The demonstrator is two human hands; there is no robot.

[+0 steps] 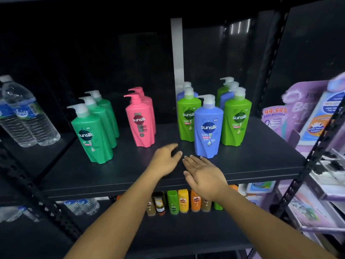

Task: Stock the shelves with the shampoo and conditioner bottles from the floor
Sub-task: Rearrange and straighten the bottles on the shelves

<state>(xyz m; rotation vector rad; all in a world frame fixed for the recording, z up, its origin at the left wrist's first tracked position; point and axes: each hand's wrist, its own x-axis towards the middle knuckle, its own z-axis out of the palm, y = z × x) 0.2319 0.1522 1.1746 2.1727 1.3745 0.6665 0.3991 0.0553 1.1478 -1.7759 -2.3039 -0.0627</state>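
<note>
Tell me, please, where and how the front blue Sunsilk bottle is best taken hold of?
Probably round its body just below the shoulder, coming from the front. The blue bottle stands upright with its front free, while lime-green bottles stand close behind on either side. The pump is narrow, likely less steady. The right hand is nearest.

Dim light, black metal shelf, slotted upright, white post behind
</note>
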